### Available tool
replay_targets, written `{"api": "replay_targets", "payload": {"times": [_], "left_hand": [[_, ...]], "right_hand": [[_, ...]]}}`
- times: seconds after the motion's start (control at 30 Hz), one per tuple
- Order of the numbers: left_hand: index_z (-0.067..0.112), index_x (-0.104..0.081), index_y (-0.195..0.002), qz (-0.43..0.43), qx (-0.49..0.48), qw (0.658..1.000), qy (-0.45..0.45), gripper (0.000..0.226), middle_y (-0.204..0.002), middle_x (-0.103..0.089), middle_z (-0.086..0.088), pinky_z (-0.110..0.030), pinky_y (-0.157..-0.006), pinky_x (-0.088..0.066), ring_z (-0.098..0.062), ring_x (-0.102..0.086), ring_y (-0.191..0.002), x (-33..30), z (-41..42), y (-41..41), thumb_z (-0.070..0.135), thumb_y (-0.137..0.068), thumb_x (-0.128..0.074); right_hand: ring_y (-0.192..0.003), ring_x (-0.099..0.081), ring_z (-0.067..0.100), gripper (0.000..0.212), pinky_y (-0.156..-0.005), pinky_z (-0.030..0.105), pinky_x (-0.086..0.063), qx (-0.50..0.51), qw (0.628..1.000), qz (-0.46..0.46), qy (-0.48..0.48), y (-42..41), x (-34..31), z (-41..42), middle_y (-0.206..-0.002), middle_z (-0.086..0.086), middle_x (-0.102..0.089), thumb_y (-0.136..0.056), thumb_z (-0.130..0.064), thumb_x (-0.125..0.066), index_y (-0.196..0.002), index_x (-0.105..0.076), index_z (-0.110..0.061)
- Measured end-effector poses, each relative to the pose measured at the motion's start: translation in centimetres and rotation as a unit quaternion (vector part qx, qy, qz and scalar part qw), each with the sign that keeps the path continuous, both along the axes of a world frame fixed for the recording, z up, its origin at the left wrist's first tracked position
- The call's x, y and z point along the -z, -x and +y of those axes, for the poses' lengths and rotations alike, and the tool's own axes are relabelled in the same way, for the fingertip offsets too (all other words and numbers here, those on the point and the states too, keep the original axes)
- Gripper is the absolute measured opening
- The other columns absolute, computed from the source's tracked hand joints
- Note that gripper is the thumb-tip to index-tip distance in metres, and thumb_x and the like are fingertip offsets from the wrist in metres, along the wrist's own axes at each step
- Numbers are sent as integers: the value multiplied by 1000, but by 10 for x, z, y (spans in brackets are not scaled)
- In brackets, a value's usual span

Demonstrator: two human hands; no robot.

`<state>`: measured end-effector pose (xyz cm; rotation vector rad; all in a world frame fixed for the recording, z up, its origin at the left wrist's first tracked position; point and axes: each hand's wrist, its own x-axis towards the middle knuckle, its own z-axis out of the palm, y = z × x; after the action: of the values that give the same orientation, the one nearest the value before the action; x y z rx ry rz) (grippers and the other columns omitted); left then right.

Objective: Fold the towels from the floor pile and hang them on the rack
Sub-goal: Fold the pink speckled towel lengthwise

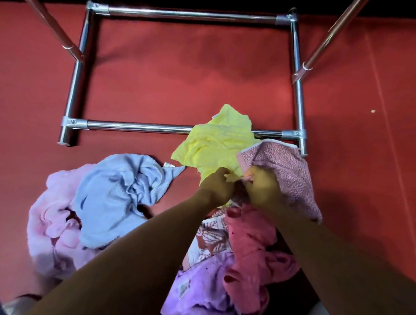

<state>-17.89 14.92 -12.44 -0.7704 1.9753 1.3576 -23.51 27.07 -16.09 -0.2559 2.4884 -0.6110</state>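
A crumpled yellow towel (217, 141) lies over the near bottom bar of the chrome rack (135, 126). My left hand (216, 186) pinches its near edge. My right hand (261, 186) is closed right beside it, where the yellow towel meets a speckled pink towel (286, 169); which of the two it grips I cannot tell. Below my arms lies the floor pile: a light blue towel (117, 195), a pale pink towel (49, 225), a rose towel (252, 247), a lilac towel (201, 295) and a patterned brown-and-white cloth (211, 238).
The rack's rectangular base frame stands on the red carpet (187, 83), with two slanted chrome poles (331, 36) rising at the upper left and right. Bare carpet lies inside the frame and to the right of it.
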Motion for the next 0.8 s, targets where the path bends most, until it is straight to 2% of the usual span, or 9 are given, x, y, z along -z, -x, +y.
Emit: {"api": "replay_targets", "payload": {"times": [0.1,0.17,0.23,0.33,0.4,0.47,0.57,0.67,0.8], "left_hand": [[5,-56,-114,45,27,999,-8,39,-108,-66,-16,-46,-90,-51,-34,-63,-99,-5,0,0,28,-83,-56],[7,-53,-101,87,-4,996,5,23,-97,-65,-13,-44,-85,-50,-32,-62,-92,-16,-5,-6,27,-90,-51],[14,-47,-89,140,-38,989,-12,12,-83,-58,-6,-39,-80,-45,-22,-55,-80,-40,-12,-16,21,-99,-46],[23,-48,-89,179,-50,981,-61,18,-73,-45,-5,-35,-70,-41,-15,-42,-68,-82,-20,-34,17,-103,-39],[31,-53,-96,207,-51,974,-77,19,-78,-50,-12,-31,-69,-42,-13,-43,-70,-115,-26,-46,21,-102,-38],[34,-57,-102,226,-53,970,-72,21,-90,-61,-14,-28,-74,-44,-11,-50,-77,-145,-33,-57,24,-101,-38],[22,-60,-100,248,-112,959,-74,22,-84,-68,10,-14,-71,-45,-3,-57,-79,-188,-47,-75,13,-102,-40],[22,-58,-90,266,-155,949,-64,24,-64,-61,22,-8,-60,-40,4,-54,-65,-238,-65,-84,12,-102,-40],[16,-60,-86,350,-157,923,-9,26,-76,-57,14,-7,-67,-37,9,-50,-69,-295,-86,-97,4,-99,-41]], "right_hand": [[-80,-55,17,3,-71,26,-37,-33,986,43,160,-8,-30,-15,-84,9,-62,-84,-5,-65,-86,-64,-4],[-78,-46,7,6,-71,23,-36,-54,973,107,196,-10,-52,-18,-84,-2,-54,-81,-5,-65,-85,-62,-8],[-86,-43,10,9,-73,24,-35,-62,969,166,174,-6,-75,-13,-93,-2,-49,-79,-10,-65,-87,-61,-10],[-100,-45,18,18,-83,21,-30,-140,959,207,137,-6,-113,-4,-107,5,-57,-81,-26,-53,-85,-59,-10],[-93,-50,15,16,-79,25,-34,-168,960,167,150,-13,-143,-5,-94,1,-61,-86,-31,-46,-84,-55,-19],[-72,-47,1,16,-63,28,-30,-173,961,142,164,-25,-172,-9,-69,-12,-48,-91,-28,-52,-78,-42,-31],[-71,-48,-12,11,-65,21,-36,-197,959,82,184,-42,-212,-13,-67,-14,-47,-91,-25,-62,-88,-52,-24],[-63,-44,-2,21,-63,27,-37,-235,959,70,143,-40,-252,-12,-66,-13,-47,-87,-35,-66,-78,-48,-29],[-71,-39,13,32,-68,29,-31,-255,955,131,79,-34,-307,-16,-61,-9,-39,-85,-41,-67,-66,-46,-25]]}}
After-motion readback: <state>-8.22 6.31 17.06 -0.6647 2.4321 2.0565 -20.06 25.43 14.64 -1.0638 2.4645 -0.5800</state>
